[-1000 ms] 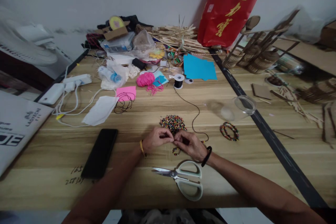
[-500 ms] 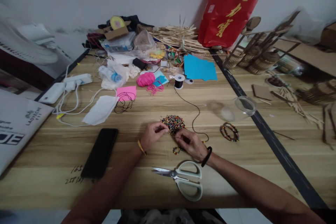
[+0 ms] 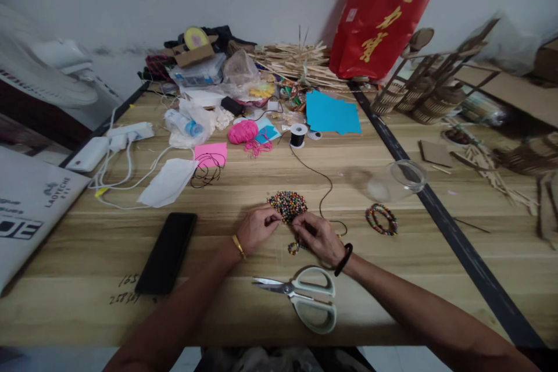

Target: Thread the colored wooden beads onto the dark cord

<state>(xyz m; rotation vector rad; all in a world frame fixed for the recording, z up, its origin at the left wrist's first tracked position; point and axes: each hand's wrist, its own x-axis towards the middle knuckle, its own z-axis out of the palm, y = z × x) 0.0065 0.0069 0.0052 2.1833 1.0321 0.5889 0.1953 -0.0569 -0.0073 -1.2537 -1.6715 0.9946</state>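
A small pile of multicoloured beads (image 3: 288,204) lies on the wooden table. At its left edge, my left hand (image 3: 259,226) is closed in a pinch; whatever is between its fingertips is too small to make out. Across from it, at the pile's lower right, my right hand (image 3: 320,237) pinches the beaded cord. A short strung loop of beads (image 3: 293,249) shows below that hand, partly hidden by it. Black cord (image 3: 330,186) winds from a white-flanged spool (image 3: 297,136) down to the right hand. Scissors (image 3: 300,293) with pale handles lie just below both hands.
Beaded bracelets (image 3: 381,220) and a clear plastic cup (image 3: 403,179) lie to the right. A black phone (image 3: 166,253) rests on the left. Farther back are pink yarn (image 3: 243,131), blue paper (image 3: 332,113), a power strip (image 3: 129,135) and bamboo pieces.
My left hand has shifted slightly right along the pile's lower edge, its fingers more curled. My right hand has barely moved, and the strung loop below it has shifted a little.
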